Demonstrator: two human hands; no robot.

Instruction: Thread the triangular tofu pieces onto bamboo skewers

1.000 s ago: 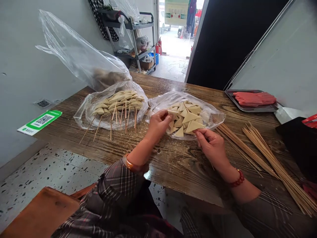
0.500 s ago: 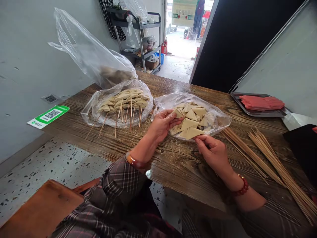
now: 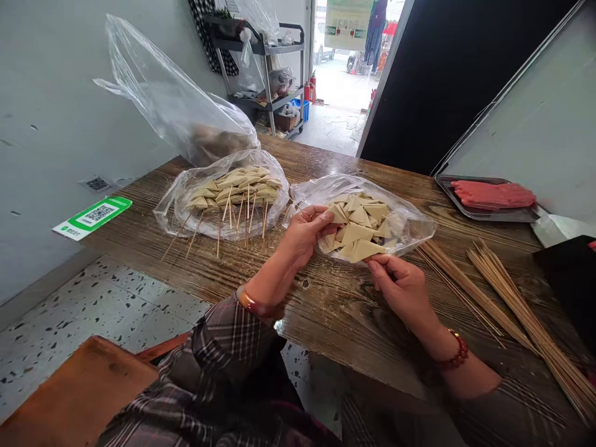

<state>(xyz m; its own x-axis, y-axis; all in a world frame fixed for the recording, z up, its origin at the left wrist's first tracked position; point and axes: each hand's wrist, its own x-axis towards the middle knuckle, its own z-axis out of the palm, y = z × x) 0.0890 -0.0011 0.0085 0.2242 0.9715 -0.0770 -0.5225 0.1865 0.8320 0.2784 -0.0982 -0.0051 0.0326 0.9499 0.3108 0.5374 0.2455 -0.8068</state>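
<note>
Between the thumb and fingers of my left hand (image 3: 305, 233) is a folded beige triangular piece (image 3: 337, 214), above the near left side of an open clear bag (image 3: 412, 230). Similar beige pieces (image 3: 361, 216) are heaped in that bag. My right hand (image 3: 400, 282) is closed in a pinch at the bag's near edge, by the tip of a beige piece (image 3: 365, 250); what lies between its fingertips is mostly hidden. To the left, a second clear bag (image 3: 162, 208) holds stacked beige pieces (image 3: 242, 183) with thin sticks (image 3: 218, 239) poking out toward me.
Bundles of thin wooden sticks (image 3: 507, 285) lie at the right of the wooden table (image 3: 326, 310). Behind them a dark tray (image 3: 484, 214) holds pink-red pieces (image 3: 493, 194). A tall clear bag (image 3: 177, 105) leans at the back left, near a green-and-white card (image 3: 93, 217).
My left fingers have curled in slightly around the beige piece. My right hand has barely moved. The view has shifted very slightly.
</note>
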